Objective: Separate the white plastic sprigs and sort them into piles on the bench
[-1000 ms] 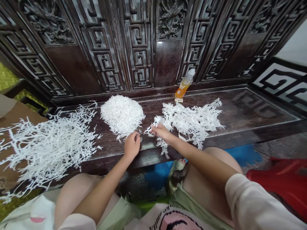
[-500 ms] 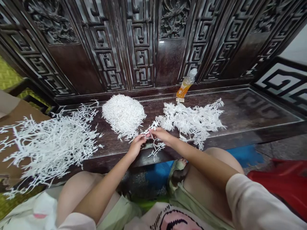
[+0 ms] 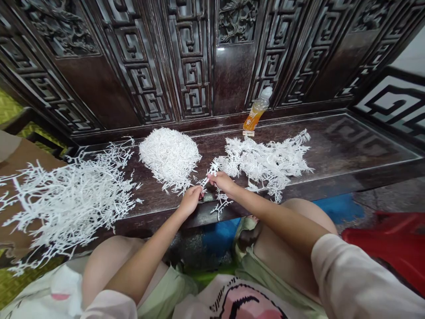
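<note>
My left hand (image 3: 190, 200) and my right hand (image 3: 222, 182) meet at the front edge of a dark wooden bench (image 3: 348, 155), both pinched on one white branched plastic sprig (image 3: 219, 203) that hangs over the edge. Just behind my left hand lies a mound of small white loose pieces (image 3: 169, 157). Behind my right hand spreads a pile of white branched sprigs (image 3: 268, 161).
A larger heap of white branched frames (image 3: 66, 199) covers the bench's left end. An orange drink bottle (image 3: 256, 114) leans against the carved backrest (image 3: 192, 66). A red plastic stool (image 3: 392, 243) stands at right, above a blue mat (image 3: 335, 208).
My left hand moved right from the mound to meet my right hand. My right hand pulled a sprig out of the right pile toward the bench's front edge.
</note>
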{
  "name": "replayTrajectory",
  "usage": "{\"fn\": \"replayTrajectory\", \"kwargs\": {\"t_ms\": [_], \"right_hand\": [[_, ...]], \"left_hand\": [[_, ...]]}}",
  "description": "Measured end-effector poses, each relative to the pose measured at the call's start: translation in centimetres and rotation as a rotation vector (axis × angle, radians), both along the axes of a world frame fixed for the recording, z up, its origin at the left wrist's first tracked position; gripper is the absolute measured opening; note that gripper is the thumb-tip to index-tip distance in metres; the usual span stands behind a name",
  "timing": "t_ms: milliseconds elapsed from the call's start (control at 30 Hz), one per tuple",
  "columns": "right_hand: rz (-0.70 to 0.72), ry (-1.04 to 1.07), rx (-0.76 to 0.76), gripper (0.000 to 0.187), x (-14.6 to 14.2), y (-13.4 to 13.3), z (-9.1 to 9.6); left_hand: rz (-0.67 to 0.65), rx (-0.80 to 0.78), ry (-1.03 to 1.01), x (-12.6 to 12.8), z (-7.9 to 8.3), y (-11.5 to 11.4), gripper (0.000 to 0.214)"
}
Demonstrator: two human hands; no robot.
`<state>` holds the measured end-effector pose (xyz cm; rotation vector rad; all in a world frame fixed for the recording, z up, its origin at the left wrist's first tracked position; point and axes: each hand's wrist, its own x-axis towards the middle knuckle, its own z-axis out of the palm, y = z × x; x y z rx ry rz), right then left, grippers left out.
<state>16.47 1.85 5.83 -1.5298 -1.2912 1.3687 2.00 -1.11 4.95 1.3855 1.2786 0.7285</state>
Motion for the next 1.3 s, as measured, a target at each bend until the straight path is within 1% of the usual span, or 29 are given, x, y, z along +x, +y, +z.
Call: {"fn": "replayTrajectory", "kwargs": {"t_ms": [100,200,300,367,467,567,733,967,1133,1300], "right_hand": [[-0.048,-0.081,0.022,0.032,-0.2,-0.2,-0.1],[-0.032,-0.196,0.004,0.031,-0.4,-0.4,-0.3],[-0.010,-0.299,-0.003,0.030,-0.5,-0.5,-0.7],[-0.005,-0.336,0.021,0.030,-0.5,-0.4,-0.9],[0.014,-0.378,0.071,0.031,-0.5,-0.3,-1.1],[0.032,-0.421,0.083,0.031,-0.6,-0.3,-1.2],[0.025,-0.441,0.057,0.030,-0.8,-0.5,-1.1],[0.036,-0.430,0.060,0.032,-0.8,-0.7,-1.3],[0.019,-0.412,0.032,0.031,-1.0,-0.8,-1.5],[0.029,-0.407,-0.001,0.030,-1.2,-0.9,-1.6]], "left_hand": [[-0.019,0.202,0.126,0.2,0.7,-0.3,0.024],[-0.029,0.378,0.235,0.3,0.8,-0.8,0.026],[-0.043,0.473,0.328,0.4,0.5,-1.2,0.027],[-0.039,0.508,0.375,0.4,0.5,-1.3,0.027],[0.005,0.531,0.384,0.5,0.5,-1.4,0.027],[0.050,0.540,0.356,0.6,0.4,-1.7,0.026],[0.049,0.528,0.402,0.7,0.0,-2.0,0.025],[0.077,0.510,0.428,1.2,0.0,-2.6,0.024],[0.093,0.499,0.396,1.4,-0.3,-3.0,0.026],[0.149,0.466,0.306,1.6,0.0,-3.5,0.026]]}}
